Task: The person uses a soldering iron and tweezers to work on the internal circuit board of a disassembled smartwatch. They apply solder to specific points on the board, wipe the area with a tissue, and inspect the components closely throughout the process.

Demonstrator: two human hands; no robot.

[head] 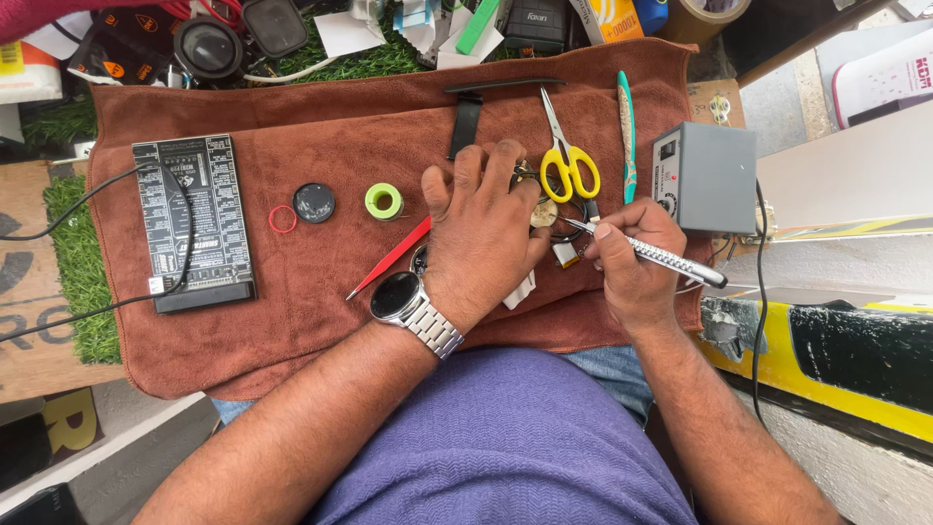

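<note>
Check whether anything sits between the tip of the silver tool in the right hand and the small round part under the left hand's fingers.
Nothing visible does. The right hand holds the silver tool with its tip right at the small round part, which the left hand steadies. The yellow scissors lie just above, off that line.

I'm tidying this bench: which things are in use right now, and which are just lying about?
In use:
left hand pressing on a small round part
right hand holding a silver pen-shaped tool

Lying about:
yellow scissors
red tweezers
green spool
red ring
black board
grey box
</note>
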